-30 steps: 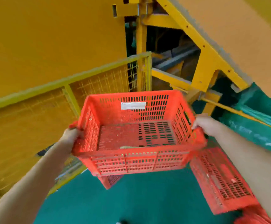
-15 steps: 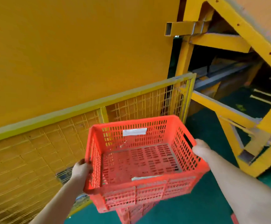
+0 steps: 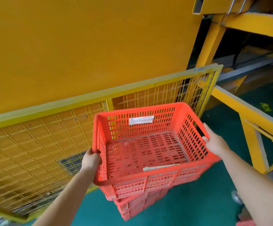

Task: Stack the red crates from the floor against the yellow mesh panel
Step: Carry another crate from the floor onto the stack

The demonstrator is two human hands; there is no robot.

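Left hand (image 3: 91,159), right hand (image 3: 214,142) — gripping red crate (image 3: 148,149).

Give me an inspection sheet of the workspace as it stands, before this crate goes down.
Surface: green floor.
Job's things: crate held over a lower crate, skewed to it, seating unclear; mesh panel just behind.
Clutter: white label on the crate's far wall; paper strip inside by its near wall.
Hands: left hand grips the left rim; right hand grips the right rim.
Cables: none sure; a dark curved line within the frame may be one.
Surroundings: yellow frame on the right; orange wall above the panel.
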